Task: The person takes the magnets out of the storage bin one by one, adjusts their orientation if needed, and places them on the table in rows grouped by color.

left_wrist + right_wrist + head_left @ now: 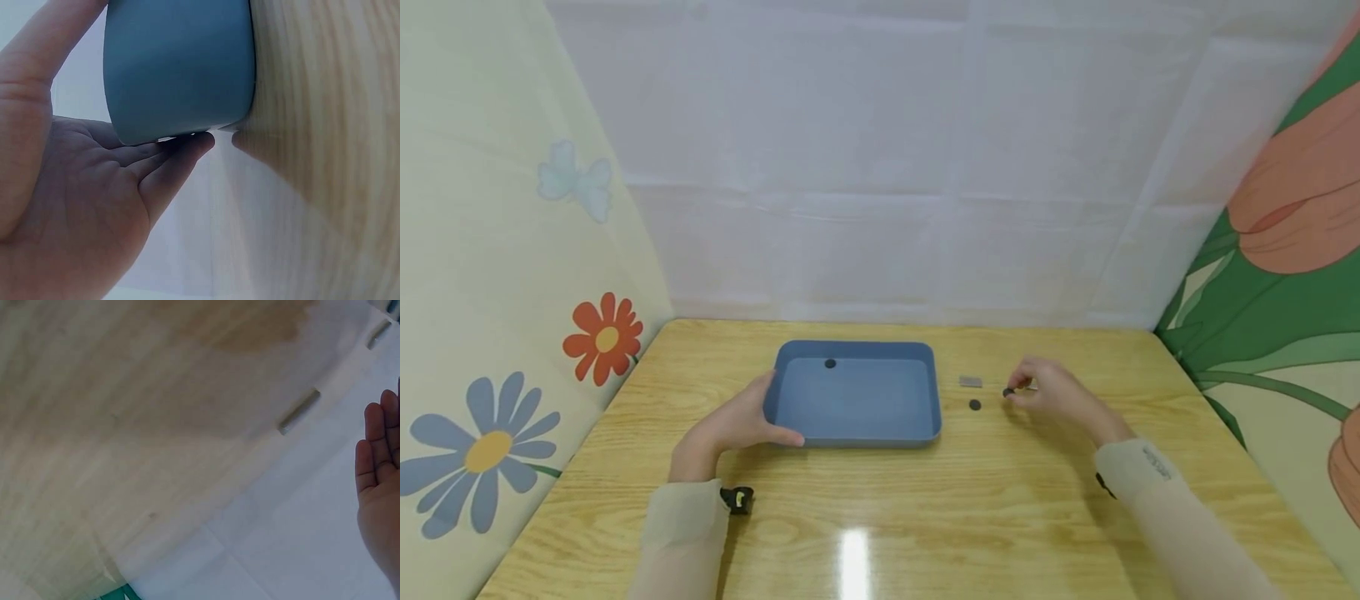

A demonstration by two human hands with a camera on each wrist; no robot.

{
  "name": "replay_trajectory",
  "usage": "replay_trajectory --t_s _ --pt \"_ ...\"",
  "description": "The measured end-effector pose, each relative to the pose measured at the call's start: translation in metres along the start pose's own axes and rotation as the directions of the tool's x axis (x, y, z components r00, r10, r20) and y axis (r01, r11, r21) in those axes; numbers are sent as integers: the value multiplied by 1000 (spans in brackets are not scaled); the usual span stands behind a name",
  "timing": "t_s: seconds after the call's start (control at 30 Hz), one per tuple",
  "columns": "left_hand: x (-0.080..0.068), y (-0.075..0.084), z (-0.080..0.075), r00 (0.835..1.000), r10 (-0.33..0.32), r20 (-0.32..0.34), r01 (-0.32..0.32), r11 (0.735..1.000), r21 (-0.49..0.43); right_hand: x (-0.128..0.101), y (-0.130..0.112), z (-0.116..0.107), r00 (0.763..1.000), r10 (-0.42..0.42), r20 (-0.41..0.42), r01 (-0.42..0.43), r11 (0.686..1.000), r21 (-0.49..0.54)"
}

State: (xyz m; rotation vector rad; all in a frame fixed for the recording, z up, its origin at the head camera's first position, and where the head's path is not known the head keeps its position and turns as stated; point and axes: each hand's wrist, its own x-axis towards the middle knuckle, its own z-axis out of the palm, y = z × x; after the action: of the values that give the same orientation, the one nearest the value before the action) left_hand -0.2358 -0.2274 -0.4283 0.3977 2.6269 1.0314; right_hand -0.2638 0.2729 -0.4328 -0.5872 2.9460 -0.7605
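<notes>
A shallow blue tray [853, 443] stands on the wooden table, with one small black disc [830, 363] lying inside near its back wall. My left hand [730, 429] holds the tray's left end, thumb along the front wall and fingers against the end. The left wrist view shows these fingers on the tray's wall [178, 69]. To the right of the tray, my right hand [1051, 392] pinches a black disc [1008, 392] just at the tabletop. Another black disc [975, 405] lies between that hand and the tray. The right wrist view shows only part of my right hand [382, 481]; its fingertips are partly cut off.
A small grey strip [970, 382] lies on the table right of the tray. A second strip [300, 412] is near the right hand, partly hidden by it in the head view. White cloth [865, 167] hangs behind the table [925, 517]; flowered cloths flank it.
</notes>
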Motion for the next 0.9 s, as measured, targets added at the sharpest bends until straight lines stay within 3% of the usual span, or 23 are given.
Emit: replay_trajectory --t_s 0.2,0.57,0.9 --pt "0 1 0 1000 17 -7 -17 1000 -4 -3 5 12 997 59 53 -60 998 21" --pt "0 1 0 1000 14 -4 -14 1000 -11 -5 7 18 999 -35 14 36 992 -119" --pt "-1 -1 0 1000 0 -2 0 1000 0 -5 7 13 1000 8 22 -6 995 -101"
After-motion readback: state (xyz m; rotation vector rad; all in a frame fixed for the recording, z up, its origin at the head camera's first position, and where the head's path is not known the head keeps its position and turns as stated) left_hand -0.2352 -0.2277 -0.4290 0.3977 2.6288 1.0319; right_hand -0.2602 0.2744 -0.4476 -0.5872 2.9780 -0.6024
